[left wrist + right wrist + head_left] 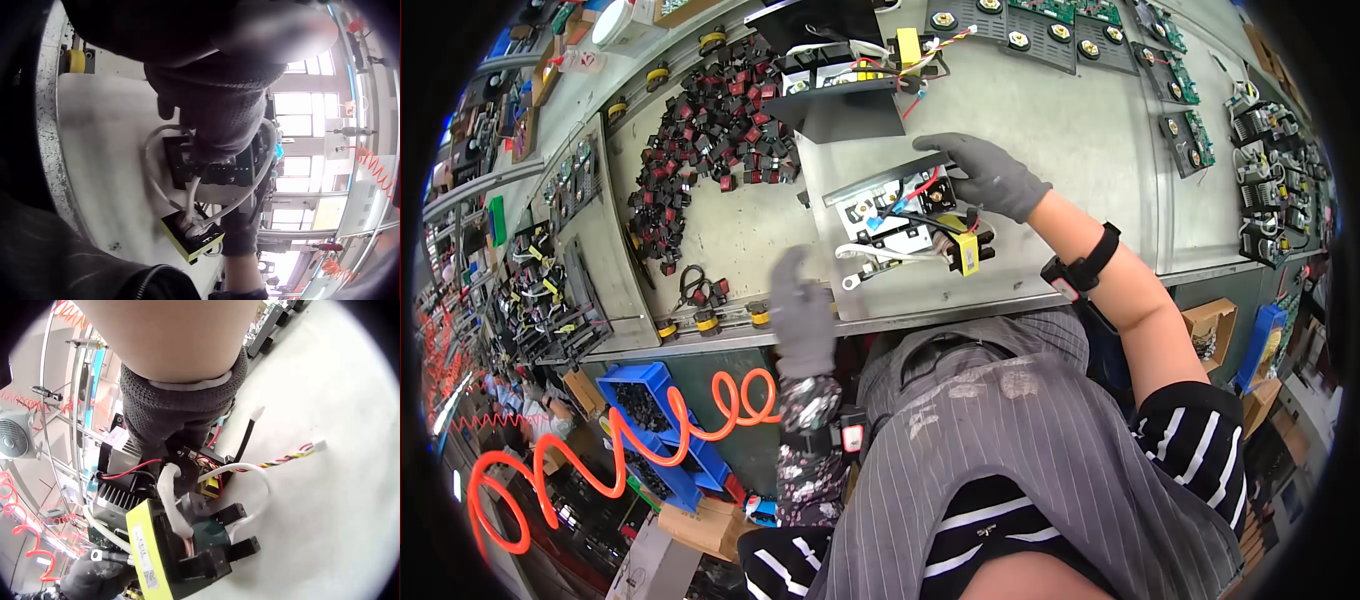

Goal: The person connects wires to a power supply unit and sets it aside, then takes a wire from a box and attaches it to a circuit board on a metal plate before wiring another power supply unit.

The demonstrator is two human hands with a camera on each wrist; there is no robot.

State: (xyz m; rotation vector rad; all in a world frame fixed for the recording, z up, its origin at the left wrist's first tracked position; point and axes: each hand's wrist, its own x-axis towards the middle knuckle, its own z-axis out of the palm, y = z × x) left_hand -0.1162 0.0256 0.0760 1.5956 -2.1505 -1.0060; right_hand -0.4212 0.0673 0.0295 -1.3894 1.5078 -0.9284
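Note:
A partly wired electronics unit (890, 215) with a black metal panel (880, 182) lies on the bench before me. From it come white, red and black wires, and a yellow-wrapped transformer (968, 252) sits at its near right corner. My right hand (995, 178), in a grey glove, grips the right end of the panel; heatsinks and wires hide its fingertips in the right wrist view. Blurred, my left hand (802, 315), also gloved, is to the left of the unit with its fingers extended and nothing in them. A white cable's ring lug (850, 284) points towards it.
A heap of black-and-red switches (720, 120) fills the bench's left section. Behind stands a second unit (835, 85) with wires. Circuit boards (1040, 35) line the back, and wired heatsink parts (1265, 170) the right. A coiled orange hose (630, 450) hangs at the lower left.

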